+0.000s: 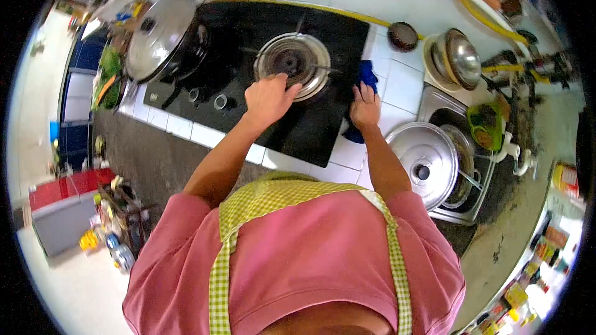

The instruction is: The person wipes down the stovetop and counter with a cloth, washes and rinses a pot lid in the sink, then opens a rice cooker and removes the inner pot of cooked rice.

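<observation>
At the front rim of the round gas burner, my left hand has its fingers curled, with the thumb toward the right. What its fingertips grip, if anything, is too small to make out. A dark blue cloth lies along the right edge of the black glass hob. My right hand rests on this cloth with fingers stretched forward. Part of the cloth shows beyond the fingertips and part beside the wrist.
A large lidded wok sits on the hob's left side, near two knobs. At right, a big metal lid covers part of the sink. Behind are metal bowls, a small brown bowl and a green basket.
</observation>
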A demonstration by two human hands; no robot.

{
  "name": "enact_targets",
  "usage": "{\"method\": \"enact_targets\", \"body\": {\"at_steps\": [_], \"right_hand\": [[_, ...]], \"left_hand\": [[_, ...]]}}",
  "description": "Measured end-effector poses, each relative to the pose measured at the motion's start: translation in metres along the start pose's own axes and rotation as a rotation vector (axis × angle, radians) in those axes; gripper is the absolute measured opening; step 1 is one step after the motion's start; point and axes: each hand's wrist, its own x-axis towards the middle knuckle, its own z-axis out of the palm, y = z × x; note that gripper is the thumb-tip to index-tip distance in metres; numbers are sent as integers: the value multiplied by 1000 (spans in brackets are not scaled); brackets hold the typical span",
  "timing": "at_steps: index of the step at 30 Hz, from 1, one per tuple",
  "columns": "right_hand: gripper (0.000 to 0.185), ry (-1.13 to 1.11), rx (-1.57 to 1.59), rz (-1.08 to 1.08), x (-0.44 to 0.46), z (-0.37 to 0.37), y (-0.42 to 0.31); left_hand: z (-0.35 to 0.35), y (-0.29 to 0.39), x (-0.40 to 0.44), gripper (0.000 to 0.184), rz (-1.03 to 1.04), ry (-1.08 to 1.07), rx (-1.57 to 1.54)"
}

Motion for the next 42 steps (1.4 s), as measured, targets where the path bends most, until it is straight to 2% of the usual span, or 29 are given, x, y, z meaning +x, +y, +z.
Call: {"method": "enact_targets", "body": {"at_steps": [2, 3, 4, 5, 6, 7, 8, 10, 11, 12, 14, 15, 16, 18, 19, 20, 21, 22, 24, 27, 31, 32, 33, 34, 36, 37, 39, 40, 42], "right_hand": [[44, 94, -139, 32, 1, -1, 6], [43, 42, -70, 25, -1, -8, -1], [43, 165, 129, 87, -14, 64, 16], [42, 21, 663, 398, -20, 31, -12], [36, -151, 335, 13, -21, 31, -13], [31, -188, 57, -397, -22, 29, -15], [32, -495, -161, -376, -14, 28, -13], [37, -438, -198, -379, 4, 35, -9], [39, -444, -278, -315, 11, 34, -8], [41, -446, -356, -248, 29, 20, -9], [42, -493, -356, -183, 67, 5, -4], [43, -568, -392, -220, 81, 5, 2], [45, -649, -424, -257, 92, -4, 6], [48, -659, -424, -260, 113, -3, 19], [58, -522, -380, -241, 123, 17, 27], [69, -383, -335, -221, 132, 36, 33], [62, -200, -343, -187, 139, 57, 39], [62, -197, -333, -175, 148, 43, 40], [53, -523, -44, -45, 171, 7, 43], [48, -283, 38, 32, 189, 28, 64], [43, 60, 149, 179, 194, 36, 95], [42, 106, 132, 240, 188, 25, 101], [45, 86, 91, 379, 176, 1, 102], [49, 82, -45, 398, 166, -3, 113], [54, 160, -23, 562, 152, -3, 137], [54, 159, -28, 569, 140, -2, 141], [57, 406, 1, 565, 115, -2, 149], [57, 397, -13, 574, 103, -13, 143], [55, 199, -158, 623, 82, -30, 121]], "left_hand": [[3, 18, 14, 35, 99, 53, -107], [3, 27, 27, 35, 105, -5, -334], [4, 37, 43, 36, 109, -68, -560], [10, 49, 62, 38, 153, -124, -557], [30, 59, 84, 42, 193, -170, -727], [33, 81, 103, 47, 59, -329, -874], [37, 103, 120, 53, -83, -490, -1008], [61, 135, 159, 65, -127, -638, -1076], [79, 147, 176, 59, -238, -683, -1158], [98, 152, 196, 56, -243, -784, -1282], [138, 171, 230, 54, -539, -774, -1402], [168, 171, 249, 64, -574, -796, -1481], [159, 179, 248, 61, -569, -788, -1538], [189, 174, 271, 59, -644, -992, -1675], [195, 177, 275, 59, -643, -1002, -1661], [200, 179, 277, 57, -556, -965, -1631], [204, 180, 278, 55, -470, -926, -1600], [204, 184, 276, 55, -472, -934, -1584], [198, 192, 273, 44, -530, -756, -1456], [182, 197, 268, 46, -548, -655, -1463], [139, 201, 273, 39, -558, -686, -1508], [143, 196, 282, 32, -551, -716, -1490], [127, 200, 278, 31, -519, -717, -1465], [110, 203, 272, 31, -488, -713, -1441], [111, 195, 277, 31, -445, -730, -1442], [106, 198, 273, 35, -468, -704, -1413], [114, 197, 271, 34, -497, -700, -1439], [121, 196, 271, 32, -530, -684, -1456], [141, 193, 272, 36, -512, -702, -1449]]}}
